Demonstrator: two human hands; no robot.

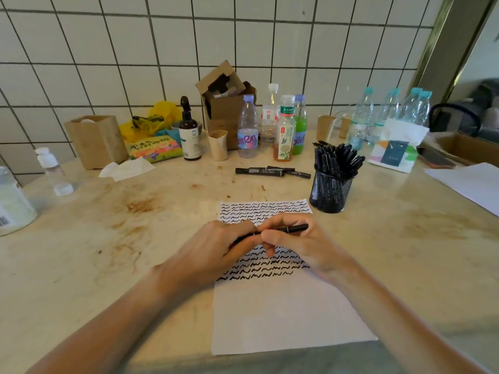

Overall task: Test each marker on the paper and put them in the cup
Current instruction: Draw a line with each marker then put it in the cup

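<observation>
A white sheet of paper (283,314) lies in front of me, its upper half filled with rows of black squiggles. Both hands hold one black marker (295,228) level above the paper. My left hand (218,247) grips its left end and my right hand (294,241) grips the barrel, whose right end sticks out past the fingers. A black mesh cup (330,191) packed with several black markers stands just right of the paper's top edge. Two or three loose black markers (270,171) lie on the table behind the paper.
Bottles (283,130), a brown dropper bottle (190,133), paper cups (218,145), a cardboard box (226,103) and a wooden holder (95,141) line the back by the tiled wall. Clear water bottles (391,112) stand far right. More white paper (469,182) lies at the right edge.
</observation>
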